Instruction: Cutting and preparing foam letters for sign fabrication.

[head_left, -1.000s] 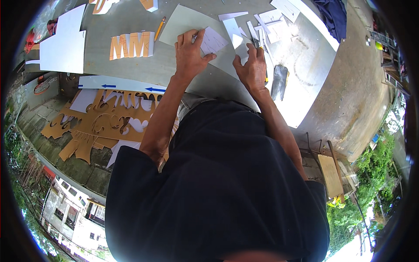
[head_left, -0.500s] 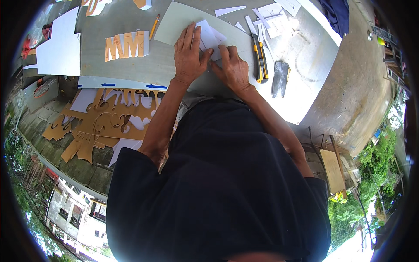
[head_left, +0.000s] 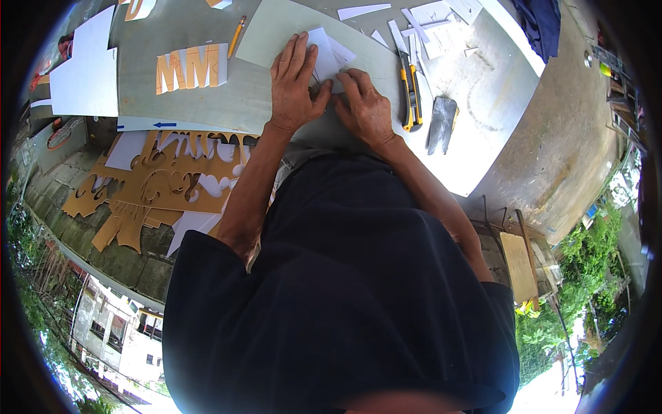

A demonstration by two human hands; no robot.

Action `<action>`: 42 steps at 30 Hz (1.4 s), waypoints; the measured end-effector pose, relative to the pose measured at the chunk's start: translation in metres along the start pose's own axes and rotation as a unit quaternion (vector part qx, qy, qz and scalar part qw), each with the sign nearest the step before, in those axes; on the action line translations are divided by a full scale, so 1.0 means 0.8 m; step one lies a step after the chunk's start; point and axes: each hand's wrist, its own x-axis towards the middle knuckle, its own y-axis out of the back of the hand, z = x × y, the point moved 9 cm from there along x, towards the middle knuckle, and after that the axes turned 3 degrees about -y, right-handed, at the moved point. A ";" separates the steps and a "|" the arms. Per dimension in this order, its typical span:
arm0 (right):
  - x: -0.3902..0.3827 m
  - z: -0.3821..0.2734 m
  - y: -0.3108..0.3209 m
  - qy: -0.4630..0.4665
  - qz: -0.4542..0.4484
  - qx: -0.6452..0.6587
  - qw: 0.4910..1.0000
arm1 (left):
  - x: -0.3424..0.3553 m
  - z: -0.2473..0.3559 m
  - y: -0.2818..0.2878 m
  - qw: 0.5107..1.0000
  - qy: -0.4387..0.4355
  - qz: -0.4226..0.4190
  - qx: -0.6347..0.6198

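A white cut piece of board (head_left: pixel 325 61) with straight, pointed edges lies under both hands, partly over a grey-green sheet (head_left: pixel 265 34). My left hand (head_left: pixel 295 83) rests along its left side, fingers stretched out, the thumb at its near end. At the near right edge, my right hand (head_left: pixel 369 110) grips the piece with bent fingers; its fingertips are partly hidden. A yellow and black utility knife (head_left: pixel 412 100) lies to the right with its blade out, beside a dark flat block (head_left: pixel 442 124).
Orange-faced white block letters (head_left: pixel 192 67) and a pencil (head_left: pixel 236 36) lie to the left. White offcuts (head_left: pixel 436 31) are scattered at the far right, near dark cloth (head_left: pixel 536 27). Brown cut-out sheets (head_left: pixel 162 183) lie below the table's left edge. A white sheet (head_left: pixel 86 76) is farther left.
The view has shifted slightly, so the table items sit a little farther left and up. Both hands stay on the white piece, with the right fingers moved slightly along its edge.
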 end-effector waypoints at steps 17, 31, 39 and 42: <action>-0.001 0.008 0.002 0.002 -0.009 0.029 1.000 | -0.004 -0.010 0.008 0.998 0.016 0.030 -0.055; 0.039 0.031 0.013 -0.053 0.005 -0.009 0.999 | -0.002 -0.005 0.007 1.000 0.008 -0.019 -0.003; 0.041 0.031 0.018 -0.043 0.030 0.009 0.999 | 0.001 -0.001 -0.012 0.998 0.014 -0.023 0.052; 0.040 0.033 0.017 -0.054 0.029 0.019 0.998 | 0.003 -0.004 -0.007 1.000 0.017 0.010 -0.018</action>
